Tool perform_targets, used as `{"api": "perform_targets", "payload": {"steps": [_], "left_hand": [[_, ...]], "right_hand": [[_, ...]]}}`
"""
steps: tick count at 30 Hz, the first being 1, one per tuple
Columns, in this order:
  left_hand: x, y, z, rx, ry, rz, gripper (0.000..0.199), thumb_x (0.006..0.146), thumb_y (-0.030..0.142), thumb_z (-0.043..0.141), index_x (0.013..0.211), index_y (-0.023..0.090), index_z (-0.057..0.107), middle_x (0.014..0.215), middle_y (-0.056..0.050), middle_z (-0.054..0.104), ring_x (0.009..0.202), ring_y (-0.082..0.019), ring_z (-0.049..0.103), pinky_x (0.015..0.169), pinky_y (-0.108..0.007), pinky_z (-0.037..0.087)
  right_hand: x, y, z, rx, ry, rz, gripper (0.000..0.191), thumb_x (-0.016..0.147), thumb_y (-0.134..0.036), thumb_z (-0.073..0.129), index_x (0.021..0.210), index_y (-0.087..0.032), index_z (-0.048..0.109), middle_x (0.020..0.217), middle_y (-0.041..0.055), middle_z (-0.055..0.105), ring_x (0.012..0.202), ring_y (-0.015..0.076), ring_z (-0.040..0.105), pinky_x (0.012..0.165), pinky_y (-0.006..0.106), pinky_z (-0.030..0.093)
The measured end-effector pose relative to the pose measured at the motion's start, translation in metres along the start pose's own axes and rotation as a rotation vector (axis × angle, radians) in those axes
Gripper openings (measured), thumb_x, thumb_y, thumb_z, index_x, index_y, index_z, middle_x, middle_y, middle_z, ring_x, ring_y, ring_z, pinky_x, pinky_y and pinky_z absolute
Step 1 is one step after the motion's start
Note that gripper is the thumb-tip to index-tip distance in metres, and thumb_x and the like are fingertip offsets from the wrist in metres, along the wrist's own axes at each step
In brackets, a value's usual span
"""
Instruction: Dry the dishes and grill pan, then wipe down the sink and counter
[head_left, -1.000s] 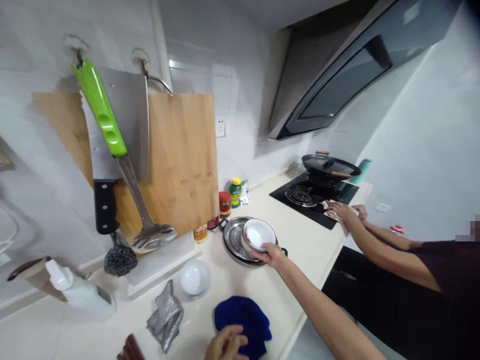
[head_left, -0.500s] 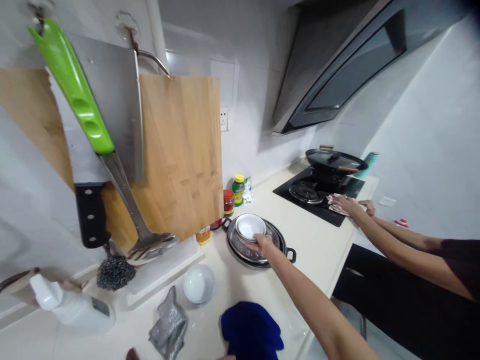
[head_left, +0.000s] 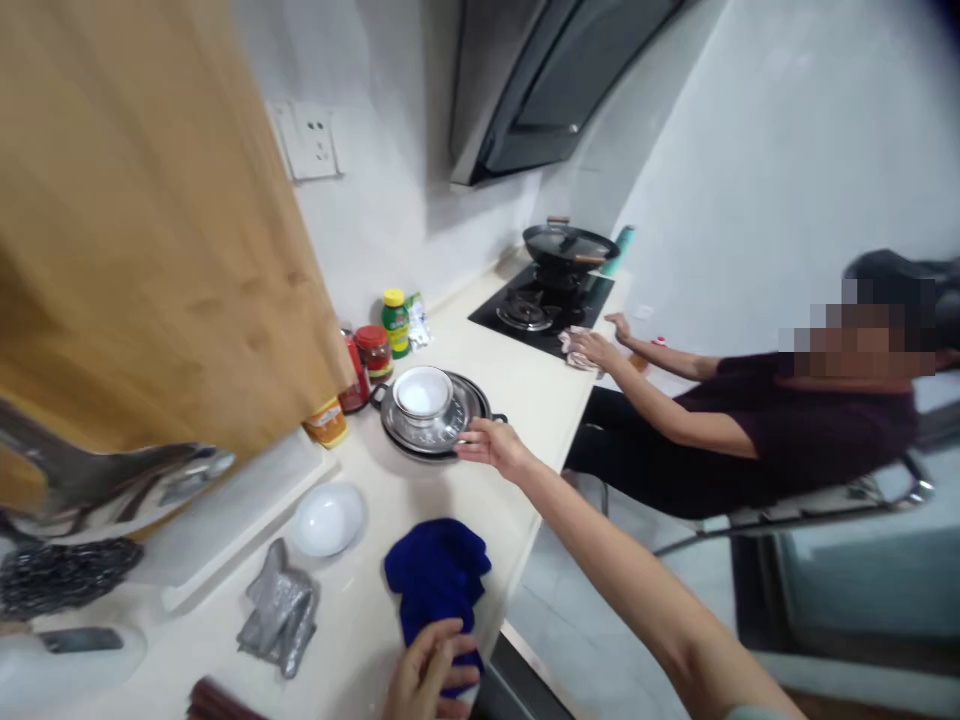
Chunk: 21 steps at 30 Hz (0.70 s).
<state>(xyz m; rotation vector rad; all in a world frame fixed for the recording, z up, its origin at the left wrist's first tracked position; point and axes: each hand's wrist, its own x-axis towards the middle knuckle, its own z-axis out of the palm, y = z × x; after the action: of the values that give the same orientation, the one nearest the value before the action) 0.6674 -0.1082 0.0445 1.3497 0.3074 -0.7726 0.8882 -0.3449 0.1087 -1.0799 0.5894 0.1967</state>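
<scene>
White bowls (head_left: 422, 390) sit stacked in a metal steamer pan (head_left: 428, 437) on the counter. My right hand (head_left: 491, 445) is beside the pan's near right edge, fingers apart and holding nothing. At the bottom of the view my left hand (head_left: 435, 672) hovers at a dark blue cloth (head_left: 439, 570), its fingers apart; whether they touch the cloth is unclear. To the left of the cloth stands another white bowl (head_left: 328, 519), and below that bowl lies a crumpled silvery-grey cloth (head_left: 280, 608).
A seated person (head_left: 817, 410) wipes beside the black stove (head_left: 551, 310) with a pinkish cloth (head_left: 577, 347). A wok (head_left: 570, 246) stands on the stove. Jars (head_left: 374, 352) and a green bottle (head_left: 395, 325) line the wall. A wooden board (head_left: 165, 220) hangs at the left.
The view has swung right. My right hand has let go of the stacked bowls and drawn back to the pan's edge. My left hand has come into view over the blue cloth.
</scene>
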Motion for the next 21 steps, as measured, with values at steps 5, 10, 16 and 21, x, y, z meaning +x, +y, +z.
{"api": "perform_targets", "payload": {"steps": [5,10,16,21], "left_hand": [[-0.007,-0.003,0.034,0.141,-0.057,-0.027,0.073,0.069,0.073,0.062,0.118,0.02,0.06,0.122,-0.016,0.068,0.098,-0.026,0.07,0.07,-0.032,0.058],[-0.02,-0.045,0.101,0.441,-0.199,0.022,0.064,0.08,0.066,0.051,0.123,0.019,0.057,0.126,-0.015,0.066,0.101,-0.026,0.069,0.07,-0.033,0.06],[-0.042,-0.125,0.204,1.032,-0.2,0.327,0.049,0.091,0.041,0.039,0.135,0.025,0.052,0.143,-0.007,0.056,0.116,-0.025,0.063,0.101,-0.043,0.051],[-0.047,-0.175,0.259,1.349,-0.202,0.362,0.053,0.095,0.037,0.029,0.142,0.022,0.045,0.153,-0.01,0.043,0.138,-0.025,0.044,0.112,-0.044,0.039]], "right_hand": [[-0.081,0.001,-0.122,-0.034,0.009,-0.115,0.013,0.082,-0.012,0.06,0.095,-0.009,0.062,0.087,0.0157,0.075,0.068,0.0216,0.073,0.064,0.034,0.062],[-0.175,0.022,-0.263,0.021,0.222,-0.173,0.013,0.081,-0.009,0.057,0.092,-0.01,0.063,0.088,0.016,0.076,0.067,0.0203,0.073,0.061,0.031,0.061],[-0.288,0.081,-0.436,0.273,0.501,-0.161,0.01,0.082,-0.013,0.061,0.09,-0.012,0.066,0.085,0.0121,0.076,0.065,0.0159,0.071,0.061,0.026,0.059],[-0.347,0.137,-0.518,0.466,0.715,-0.06,0.006,0.078,-0.009,0.062,0.08,-0.014,0.065,0.071,0.0062,0.074,0.054,0.0106,0.066,0.054,0.018,0.055]]}}
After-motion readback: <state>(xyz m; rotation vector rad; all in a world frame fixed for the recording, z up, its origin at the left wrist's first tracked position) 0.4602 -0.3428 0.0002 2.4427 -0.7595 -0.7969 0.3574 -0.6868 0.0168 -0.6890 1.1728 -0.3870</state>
